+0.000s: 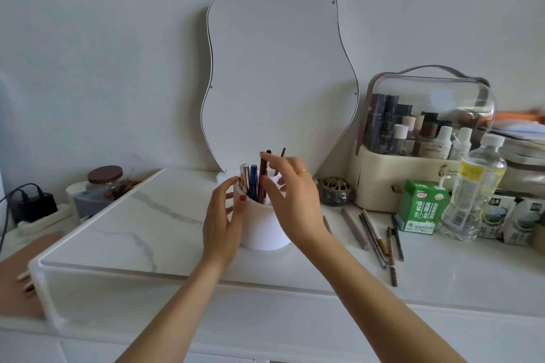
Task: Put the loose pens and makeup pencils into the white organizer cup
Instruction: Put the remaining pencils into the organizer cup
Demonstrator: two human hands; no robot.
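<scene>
White organizer cup (265, 227) stands at the centre of the frame on the marble tabletop (147, 230), already holding several pens (253, 181). From the left, the left hand (222, 224) cups its side, fingers curled against the rim. Above the rim, the right hand (290, 194) has its thumb and forefinger pinching a brown pencil (263, 174), other fingers loosely spread. Loose pencils (380, 242) lie right of the cup, near a green carton (420, 206) and a water bottle (472, 186). Part of the cup's interior is hidden by the right hand.
</scene>
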